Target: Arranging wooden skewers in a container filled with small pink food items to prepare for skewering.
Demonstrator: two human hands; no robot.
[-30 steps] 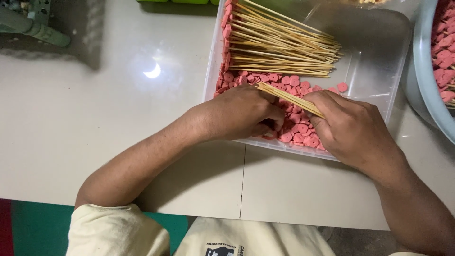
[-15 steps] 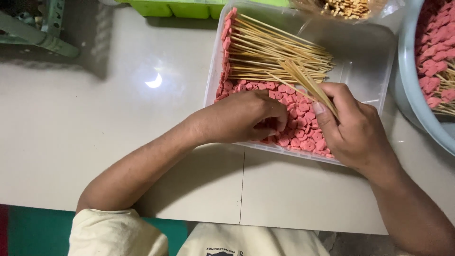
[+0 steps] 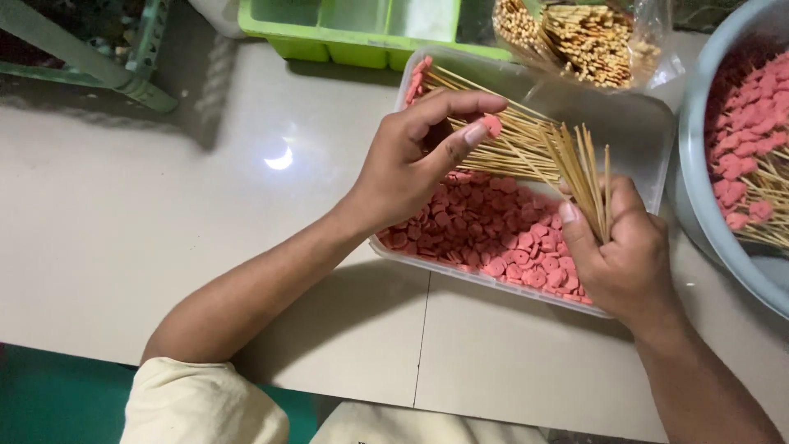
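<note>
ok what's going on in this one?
A person is at a pale table, working over a clear plastic tray of small pink round slices. The left hand is lifted above the tray, pinching one pink slice between thumb and fingertip. The right hand grips a small bundle of bamboo skewers, tips up. More skewers lie across the tray's far end, a bag of skewers sits behind it, and a grey basin at the right holds more slices on sticks.

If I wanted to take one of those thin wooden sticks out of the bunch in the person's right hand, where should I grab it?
Probably by the free upper end. The bunch of skewers fans out above the right hand, so the tips stand apart there, while the lower ends are clamped in the fist. Come from above, pinch one tip and draw it up along its length.
</note>
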